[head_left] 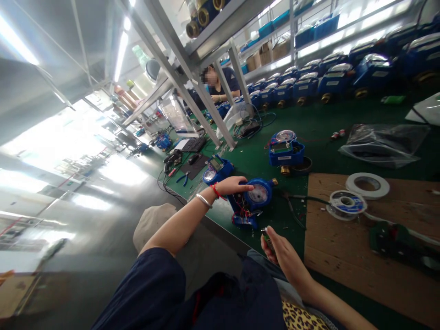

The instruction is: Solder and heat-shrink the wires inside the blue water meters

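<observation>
My left hand (233, 185) rests on top of a blue water meter (252, 199) with a round dial, fingers curled over its body near the green bench's front edge; loose wires hang from its underside. My right hand (278, 247) hovers just below and right of that meter, fingers closed around a small dark green part (266, 238). Two more blue meters stand behind: one (217, 168) to the left and one (286, 149) further back.
A wooden board (343, 256) lies at right with a tape roll (367, 184) and a solder spool (346, 204). A clear plastic bag (385, 144) and rows of blue meters (330, 80) sit behind. A co-worker (220, 85) sits at the far bench. Shelf posts (202, 110) slant across.
</observation>
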A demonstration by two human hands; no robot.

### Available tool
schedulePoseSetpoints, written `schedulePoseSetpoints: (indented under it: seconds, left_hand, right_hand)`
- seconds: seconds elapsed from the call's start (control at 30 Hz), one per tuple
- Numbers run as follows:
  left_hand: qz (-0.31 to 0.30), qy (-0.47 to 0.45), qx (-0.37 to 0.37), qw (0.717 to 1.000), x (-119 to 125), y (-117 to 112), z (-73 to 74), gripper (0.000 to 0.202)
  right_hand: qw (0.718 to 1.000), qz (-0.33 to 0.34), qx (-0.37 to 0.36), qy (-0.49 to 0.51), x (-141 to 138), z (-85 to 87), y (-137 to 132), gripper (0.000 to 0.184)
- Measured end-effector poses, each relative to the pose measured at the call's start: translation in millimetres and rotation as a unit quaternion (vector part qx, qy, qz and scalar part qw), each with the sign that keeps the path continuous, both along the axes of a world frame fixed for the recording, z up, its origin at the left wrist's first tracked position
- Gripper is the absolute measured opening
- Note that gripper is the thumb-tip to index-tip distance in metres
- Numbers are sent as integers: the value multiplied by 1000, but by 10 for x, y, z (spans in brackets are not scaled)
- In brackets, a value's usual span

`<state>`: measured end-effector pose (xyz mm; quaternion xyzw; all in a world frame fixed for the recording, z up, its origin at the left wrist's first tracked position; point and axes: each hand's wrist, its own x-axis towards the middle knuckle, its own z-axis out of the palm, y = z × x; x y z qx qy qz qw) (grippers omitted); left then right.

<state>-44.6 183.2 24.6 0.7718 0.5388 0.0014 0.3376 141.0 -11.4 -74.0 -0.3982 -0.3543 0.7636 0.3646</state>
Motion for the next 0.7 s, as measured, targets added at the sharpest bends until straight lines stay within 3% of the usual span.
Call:
schedulePoseSetpoints:
  seconds: [0.13, 0.27, 0.5, 0.7]
  left_hand:
    - [105, -70, -18, 992, -27, -102, -114, 50]
    - [217, -162, -80, 959, -126, -167, -226, 49]
    - [376, -352, -147, 844, -212, -222, -386, 50]
    - [433, -457, -170, 758, 6, 173, -524, 52]
  right_hand:
    - [1000, -4, -7, 14, 1, 7, -2, 61]
    - [1000, -6, -8, 27, 18, 21, -11, 61]
    - [998, -35, -21, 49, 34, 29, -20, 61]
    - [998, -41, -34, 41, 28, 39, -27, 65]
